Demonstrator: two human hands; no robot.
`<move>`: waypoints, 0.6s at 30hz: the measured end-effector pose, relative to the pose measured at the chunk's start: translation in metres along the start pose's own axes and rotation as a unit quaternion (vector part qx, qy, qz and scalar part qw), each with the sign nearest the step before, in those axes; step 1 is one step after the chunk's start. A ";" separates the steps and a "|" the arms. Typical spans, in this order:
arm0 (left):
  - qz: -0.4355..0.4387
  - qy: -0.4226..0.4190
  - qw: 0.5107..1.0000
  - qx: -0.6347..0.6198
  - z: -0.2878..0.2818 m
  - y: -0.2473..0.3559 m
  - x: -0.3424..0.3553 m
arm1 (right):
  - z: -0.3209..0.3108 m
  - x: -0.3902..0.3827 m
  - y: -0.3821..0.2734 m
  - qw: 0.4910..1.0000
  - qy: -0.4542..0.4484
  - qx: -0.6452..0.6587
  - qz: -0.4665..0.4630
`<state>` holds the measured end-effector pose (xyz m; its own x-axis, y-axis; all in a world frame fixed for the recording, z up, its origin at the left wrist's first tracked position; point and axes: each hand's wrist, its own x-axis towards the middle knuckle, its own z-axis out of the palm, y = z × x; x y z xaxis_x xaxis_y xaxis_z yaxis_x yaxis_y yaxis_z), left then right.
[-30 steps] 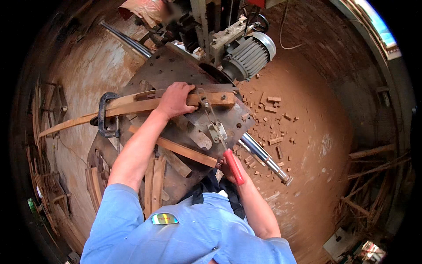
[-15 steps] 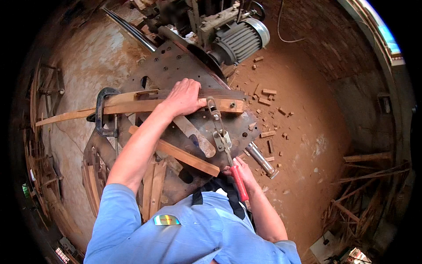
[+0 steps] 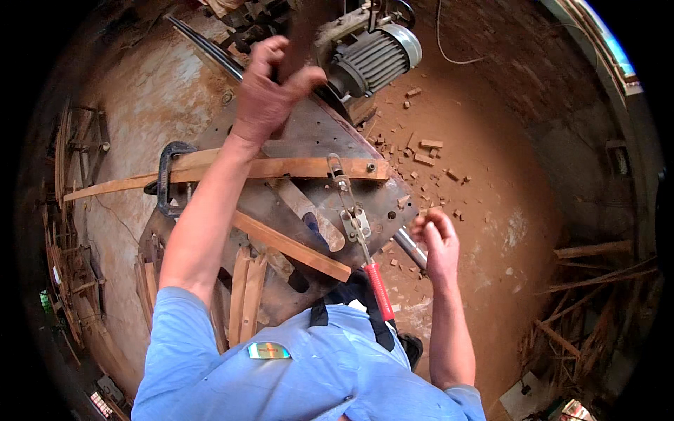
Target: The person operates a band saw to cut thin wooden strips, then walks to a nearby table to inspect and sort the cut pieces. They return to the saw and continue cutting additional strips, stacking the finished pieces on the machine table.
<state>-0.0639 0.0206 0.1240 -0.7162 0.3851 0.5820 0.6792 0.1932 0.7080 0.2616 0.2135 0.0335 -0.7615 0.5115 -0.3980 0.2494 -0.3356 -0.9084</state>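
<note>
My left hand (image 3: 267, 98) is raised over the far part of the dark metal table (image 3: 302, 130), thumb and fingers apart, with no object visible in it. A curved wooden strip (image 3: 274, 168) lies across the table below that wrist. A toggle clamp (image 3: 354, 221) has its upper end at the strip's right part, and its red handle (image 3: 379, 291) points toward my body. My right hand (image 3: 439, 245) is off the handle, lifted beside the table's right corner. Its fingers are loosely bent and apart, holding nothing that I can see.
A black C-shaped clamp (image 3: 167, 179) grips near the strip's left part. Another wooden bar (image 3: 291, 245) lies diagonally nearer me, with upright wood pieces (image 3: 246, 298) at the front left. A finned electric motor (image 3: 379, 59) stands behind. Wood offcuts (image 3: 425, 160) litter the floor.
My left hand has left the strip and moved up toward the machine at the back. My right hand has let go of the red handle and risen to the right.
</note>
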 end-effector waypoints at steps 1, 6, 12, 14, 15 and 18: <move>-0.048 0.026 0.980 -0.190 -0.001 0.010 0.005 | 0.013 0.007 -0.021 0.998 -0.039 -0.008 -0.048; -0.298 0.125 0.819 -0.475 0.015 0.042 -0.010 | 0.069 0.052 -0.073 0.996 -0.074 0.012 -0.049; -0.409 0.121 0.712 -0.558 0.030 0.014 -0.079 | 0.074 0.078 -0.059 0.947 -0.124 0.295 0.026; -0.421 0.099 0.685 -0.586 0.032 0.000 -0.095 | 0.073 0.085 -0.051 0.944 -0.095 0.316 0.021; -0.436 0.089 0.683 -0.579 0.032 -0.001 -0.100 | 0.071 0.086 -0.047 0.945 -0.089 0.313 0.012; -0.481 0.033 0.673 -0.560 0.031 -0.001 -0.107 | 0.066 0.102 -0.033 0.957 -0.085 0.276 0.005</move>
<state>0.0170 0.0074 0.0480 -0.7690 0.5200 -0.3717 -0.6254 -0.4919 0.6057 0.1358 0.2245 0.0313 -0.8591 0.3851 -0.3371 -0.0607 -0.7307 -0.6800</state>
